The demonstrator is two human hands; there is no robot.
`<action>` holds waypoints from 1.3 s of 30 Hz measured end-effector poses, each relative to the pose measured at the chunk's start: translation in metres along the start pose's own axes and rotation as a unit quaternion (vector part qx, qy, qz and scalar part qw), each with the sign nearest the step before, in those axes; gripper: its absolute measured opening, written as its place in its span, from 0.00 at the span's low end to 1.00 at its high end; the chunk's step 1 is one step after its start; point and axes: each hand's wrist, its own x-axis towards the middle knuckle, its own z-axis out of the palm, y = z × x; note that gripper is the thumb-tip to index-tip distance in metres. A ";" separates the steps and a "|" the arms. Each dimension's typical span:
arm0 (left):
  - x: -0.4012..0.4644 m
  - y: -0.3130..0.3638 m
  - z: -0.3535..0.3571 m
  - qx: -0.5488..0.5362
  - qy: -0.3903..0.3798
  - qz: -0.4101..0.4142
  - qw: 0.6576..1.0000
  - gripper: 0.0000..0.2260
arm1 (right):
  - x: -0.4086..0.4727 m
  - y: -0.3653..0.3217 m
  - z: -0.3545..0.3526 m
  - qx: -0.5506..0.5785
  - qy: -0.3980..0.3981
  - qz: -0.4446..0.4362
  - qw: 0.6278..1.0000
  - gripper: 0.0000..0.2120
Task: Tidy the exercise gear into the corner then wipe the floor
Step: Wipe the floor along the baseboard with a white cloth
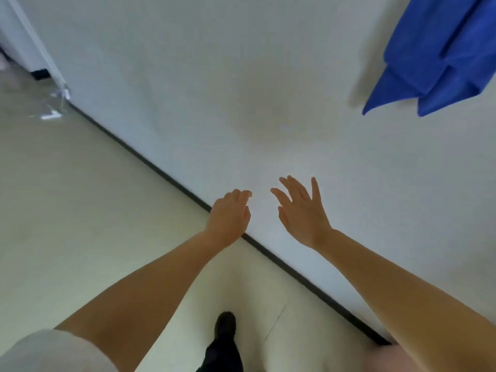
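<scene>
1. Both bare arms were extended forward toward a white wall (241,76), seen from the head view.
2. The left hand (230,213) was held in front of the line where wall and floor meet; its fingers (243,196) were loosely bent, relaxed, nothing gripped.
3. The right hand (303,210) was raised in front of the wall, back of hand to camera; its fingers (292,183) were spread and straight, nothing held.
4. The two hands were near each other but apart.
5. A blue cloth (440,57) was seen hanging against the wall at upper right, well apart from both hands, untouched.
6. A dark baseboard strip (166,175) was seen running diagonally along the bottom of the wall.
7. The pale floor (67,197) was visible at left and bottom.
8. A dark shoe (225,324) and dark trouser leg were seen on the floor at bottom centre.
9. A light short sleeve (48,353) was visible at lower left.
10. A white corner edge or door frame (35,41) was seen at upper left; small pale bits lay on the floor near its foot, too blurred to identify.
11. Exercise gear could not be made out in view.
</scene>
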 end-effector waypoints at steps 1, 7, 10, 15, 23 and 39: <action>-0.033 -0.015 0.006 0.002 -0.005 -0.029 1.000 0.14 | -0.008 -0.026 0.009 0.018 -0.030 -0.013 0.999 0.22; -0.228 -0.085 0.016 0.046 -0.061 -0.232 0.970 0.15 | -0.064 -0.176 0.045 0.068 -0.193 -0.147 0.968 0.25; -0.295 -0.109 0.003 0.083 -0.116 -0.322 0.936 0.19 | -0.082 -0.237 0.045 0.092 -0.215 -0.199 0.952 0.23; -0.382 -0.154 -0.023 0.075 -0.163 -0.428 0.886 0.22 | -0.079 -0.333 0.032 0.094 -0.323 -0.255 0.906 0.24; -0.510 -0.259 -0.107 0.055 -0.145 -0.563 0.811 0.22 | -0.047 -0.521 0.010 0.152 -0.351 -0.247 0.890 0.23; -0.482 -0.510 -0.168 0.031 -0.139 -0.572 0.808 0.23 | 0.132 -0.721 0.058 0.122 -0.363 -0.280 0.880 0.23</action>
